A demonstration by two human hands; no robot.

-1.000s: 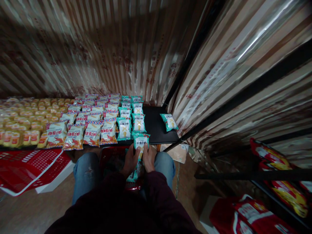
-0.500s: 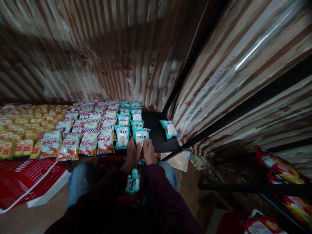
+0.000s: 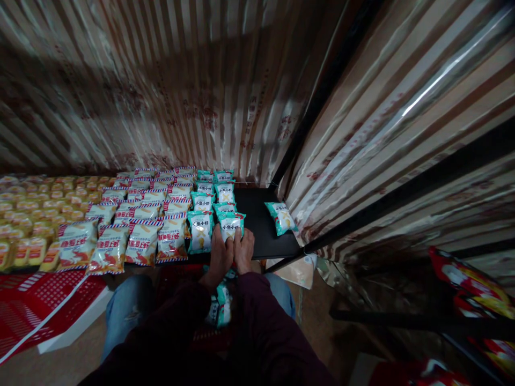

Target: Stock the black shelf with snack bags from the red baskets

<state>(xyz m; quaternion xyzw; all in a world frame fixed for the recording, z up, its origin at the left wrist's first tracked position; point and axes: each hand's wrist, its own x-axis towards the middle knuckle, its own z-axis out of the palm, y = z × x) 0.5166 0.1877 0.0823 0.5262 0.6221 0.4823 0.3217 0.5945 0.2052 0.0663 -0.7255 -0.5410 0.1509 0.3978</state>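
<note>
A teal-and-white snack bag (image 3: 231,225) stands at the front of the second teal row, held at its lower sides by both hands. My left hand (image 3: 221,252) grips its left side, and my right hand (image 3: 243,251) grips its right side. Just left of it stands another teal bag (image 3: 200,231), front of its own row. More teal bags (image 3: 225,192) line up behind. One separate teal bag (image 3: 280,217) lies tilted on the right part of the black shelf (image 3: 257,214). Between my legs, a red basket (image 3: 209,339) holds more teal bags (image 3: 223,305).
White-and-red snack bags (image 3: 142,241) and yellow packs (image 3: 30,252) fill the shelf's left side. A red basket (image 3: 48,308) sits below at left. A black slanted post (image 3: 341,220) borders the shelf on the right. Red bags (image 3: 475,284) lie at far right.
The view has shifted slightly, with the shelf lower and a little left in it. Both hands remain on the same teal bag, which hardly moves against its neighbours.
</note>
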